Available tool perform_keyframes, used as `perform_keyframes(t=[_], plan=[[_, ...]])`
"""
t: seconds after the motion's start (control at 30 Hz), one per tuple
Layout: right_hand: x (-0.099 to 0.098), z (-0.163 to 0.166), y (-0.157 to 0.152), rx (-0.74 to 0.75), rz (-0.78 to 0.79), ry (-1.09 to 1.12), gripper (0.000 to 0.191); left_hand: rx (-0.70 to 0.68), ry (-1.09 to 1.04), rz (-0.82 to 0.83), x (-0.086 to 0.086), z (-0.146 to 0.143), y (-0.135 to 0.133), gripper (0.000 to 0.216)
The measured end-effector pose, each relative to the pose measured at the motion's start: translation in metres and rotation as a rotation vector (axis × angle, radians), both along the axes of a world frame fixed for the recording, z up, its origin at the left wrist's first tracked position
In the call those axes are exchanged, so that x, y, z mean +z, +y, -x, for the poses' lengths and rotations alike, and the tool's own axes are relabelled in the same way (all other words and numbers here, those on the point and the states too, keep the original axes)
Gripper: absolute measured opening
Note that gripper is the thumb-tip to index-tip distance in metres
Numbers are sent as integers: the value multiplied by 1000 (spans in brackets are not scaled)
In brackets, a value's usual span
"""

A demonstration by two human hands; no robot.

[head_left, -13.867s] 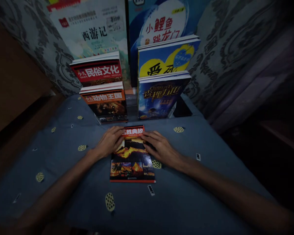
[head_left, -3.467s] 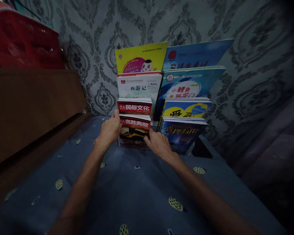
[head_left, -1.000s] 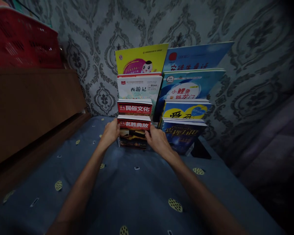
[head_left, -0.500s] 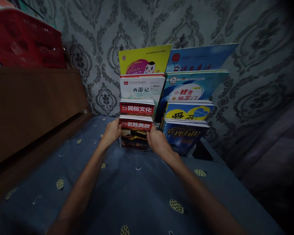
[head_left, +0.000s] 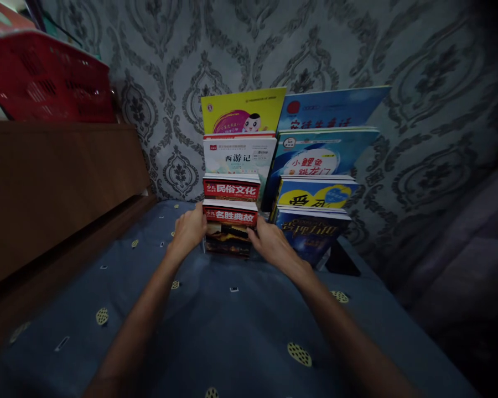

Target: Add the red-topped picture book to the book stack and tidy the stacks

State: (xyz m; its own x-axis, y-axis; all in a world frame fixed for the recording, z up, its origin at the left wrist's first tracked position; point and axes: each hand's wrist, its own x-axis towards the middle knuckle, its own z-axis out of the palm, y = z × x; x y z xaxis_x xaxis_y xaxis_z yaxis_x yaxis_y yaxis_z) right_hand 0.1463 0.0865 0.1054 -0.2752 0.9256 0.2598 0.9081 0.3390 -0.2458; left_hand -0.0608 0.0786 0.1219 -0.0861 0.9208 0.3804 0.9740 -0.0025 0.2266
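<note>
A small dark book with a red title band stands upright at the front of the left row. My left hand grips its left edge, fingers curled behind and out of sight. On its right edge is my right hand, with the thumb on the front cover. Behind it stand another red-banded book, a white book and a tall yellow book. The right row, close to my right hand, has a dark blue book in front.
Farther back in the right row are a blue-and-yellow book, a teal book and a tall blue book. A flat black object lies to their right. A red basket sits on a wooden cabinet. Patterned blue cloth spreads below.
The view has tilted up a little, so the books and basket appear slightly lower. Both hands stay at the sides of the front left book.
</note>
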Motion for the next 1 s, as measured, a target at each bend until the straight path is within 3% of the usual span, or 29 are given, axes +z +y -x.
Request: perform_keyframes(t=[0.1,0.2,0.27,0.37,0.6,1.0], plan=[[0,0,-4,37,-201,126,47,25,102,-99,2,-5,-6,46],[-4,6,-6,83,-459,191,54,-66,225,-213,0,-8,-5,48],[-9,11,-5,151,-539,177,53,-115,272,-264,-5,-8,-1,47],[-16,15,-1,200,-549,132,53,-129,259,-330,-15,-7,6,46],[-27,25,13,109,-579,153,51,-113,178,-422,-35,-6,23,49],[-35,26,25,95,-682,178,48,-126,95,-517,-47,-3,34,51]])
